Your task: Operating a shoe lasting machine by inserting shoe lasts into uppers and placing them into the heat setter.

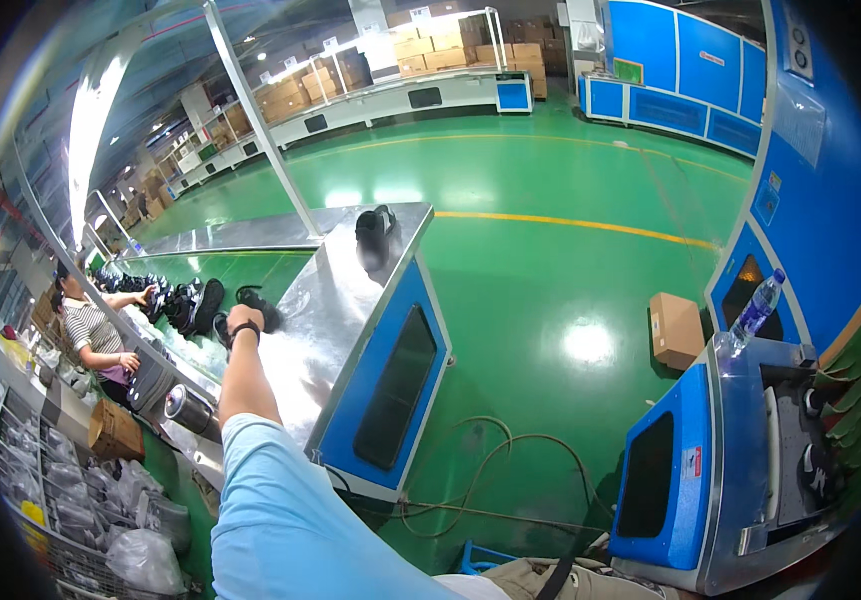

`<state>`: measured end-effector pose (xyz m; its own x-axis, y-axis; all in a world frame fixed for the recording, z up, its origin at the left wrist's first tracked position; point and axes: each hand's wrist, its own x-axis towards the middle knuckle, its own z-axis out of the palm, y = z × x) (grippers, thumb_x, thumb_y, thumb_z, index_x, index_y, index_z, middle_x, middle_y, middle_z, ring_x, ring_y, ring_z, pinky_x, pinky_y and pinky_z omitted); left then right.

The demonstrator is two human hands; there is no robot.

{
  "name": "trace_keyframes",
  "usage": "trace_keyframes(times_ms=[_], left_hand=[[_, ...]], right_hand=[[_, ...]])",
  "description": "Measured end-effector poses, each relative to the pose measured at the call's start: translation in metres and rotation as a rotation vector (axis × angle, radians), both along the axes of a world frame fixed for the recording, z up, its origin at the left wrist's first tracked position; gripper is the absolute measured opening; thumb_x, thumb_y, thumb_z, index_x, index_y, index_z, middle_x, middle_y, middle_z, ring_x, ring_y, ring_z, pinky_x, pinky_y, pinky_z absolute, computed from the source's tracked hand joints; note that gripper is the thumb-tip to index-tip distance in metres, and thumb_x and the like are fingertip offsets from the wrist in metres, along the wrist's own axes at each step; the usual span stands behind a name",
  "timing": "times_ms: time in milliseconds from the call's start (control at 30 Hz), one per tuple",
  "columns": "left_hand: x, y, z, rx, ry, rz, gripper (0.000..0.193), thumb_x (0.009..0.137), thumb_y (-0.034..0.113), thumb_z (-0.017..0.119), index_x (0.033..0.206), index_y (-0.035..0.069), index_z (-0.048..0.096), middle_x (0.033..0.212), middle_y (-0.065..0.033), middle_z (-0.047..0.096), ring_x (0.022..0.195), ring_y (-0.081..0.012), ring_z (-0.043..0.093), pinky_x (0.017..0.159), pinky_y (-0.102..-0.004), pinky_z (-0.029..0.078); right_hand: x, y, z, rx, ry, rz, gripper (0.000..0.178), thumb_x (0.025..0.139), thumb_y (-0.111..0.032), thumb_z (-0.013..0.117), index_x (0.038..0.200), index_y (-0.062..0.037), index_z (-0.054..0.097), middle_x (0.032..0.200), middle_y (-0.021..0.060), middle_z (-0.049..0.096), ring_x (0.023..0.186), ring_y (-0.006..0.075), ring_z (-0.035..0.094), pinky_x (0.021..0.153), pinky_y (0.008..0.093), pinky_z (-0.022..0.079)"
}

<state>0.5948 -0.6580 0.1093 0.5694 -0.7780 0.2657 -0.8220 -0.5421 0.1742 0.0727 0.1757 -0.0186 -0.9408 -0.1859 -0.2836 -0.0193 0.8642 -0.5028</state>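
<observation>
My left hand (243, 318) reaches out over the metal end of a conveyor line, a dark band round its wrist. Its fingers are closed around a black shoe (262, 305), partly hidden by the hand. Just left of it, more black shoes (195, 305) stand in a row on the green belt. A single black sneaker (375, 240) sits apart at the far corner of the metal top (325, 300). My right hand is out of view.
At the left a co-worker (97, 335) in a striped shirt touches shoes on the line. A spray can (188, 405) stands by the near edge. Right are a blue machine (680, 470) holding shoes, a bottle (758, 305) and a carton (675, 330). A hose (470, 500) crosses the floor.
</observation>
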Motion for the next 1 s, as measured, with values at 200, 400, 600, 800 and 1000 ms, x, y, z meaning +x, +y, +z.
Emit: trace_keyframes(times_ms=[200,400,600,800,1000], left_hand=[[-0.147,-0.029,-0.044,0.030,0.058,-0.117,0.037,0.089,0.027,0.055,0.109,0.001,0.071,0.117,-0.0281,0.066,0.113,-0.0415,0.063,0.097,-0.0467,0.051],[-0.445,0.058,-0.055,-0.247,0.226,-1.305,0.025,0.090,0.015,0.059,0.107,-0.001,0.066,0.096,-0.0194,0.070,0.092,-0.0347,0.068,0.082,-0.0427,0.053],[-0.821,0.333,-0.040,0.295,0.493,-2.332,0.030,0.085,0.007,0.068,0.114,0.002,0.067,0.107,-0.0161,0.070,0.098,-0.0320,0.068,0.088,-0.0390,0.054],[-1.097,0.528,-0.089,0.198,0.505,-2.595,0.084,0.073,0.033,0.081,0.143,0.003,0.045,0.136,-0.0223,0.056,0.129,-0.0369,0.052,0.109,-0.0421,0.042],[-1.106,0.609,-0.103,0.171,0.349,-2.332,0.073,0.065,0.037,0.085,0.122,0.004,0.053,0.121,-0.0173,0.061,0.118,-0.0368,0.056,0.100,-0.0470,0.046]], right_hand=[[0.002,-0.016,0.006,-0.132,-0.081,-0.102,0.041,0.098,-0.028,0.062,0.131,-0.0036,0.061,0.106,0.0175,0.072,0.091,0.0245,0.068,0.083,0.0351,0.053],[-0.017,-0.040,0.038,-0.071,-0.047,-0.157,0.035,0.097,-0.027,0.061,0.119,-0.0008,0.068,0.102,0.0196,0.071,0.088,0.0332,0.066,0.080,0.0394,0.052],[0.013,0.015,0.008,-0.100,0.057,-0.336,0.032,0.099,-0.024,0.058,0.124,-0.0046,0.067,0.092,0.0190,0.069,0.076,0.0309,0.063,0.071,0.0417,0.052],[0.052,0.027,-0.018,-0.139,-0.145,-0.562,0.038,0.100,-0.027,0.058,0.130,-0.0047,0.063,0.112,0.0199,0.069,0.097,0.0368,0.065,0.087,0.0460,0.052],[0.073,0.022,-0.031,-0.051,-0.114,-0.608,0.046,0.097,-0.026,0.065,0.135,-0.0020,0.057,0.117,0.0198,0.067,0.107,0.0324,0.063,0.094,0.0430,0.049]])
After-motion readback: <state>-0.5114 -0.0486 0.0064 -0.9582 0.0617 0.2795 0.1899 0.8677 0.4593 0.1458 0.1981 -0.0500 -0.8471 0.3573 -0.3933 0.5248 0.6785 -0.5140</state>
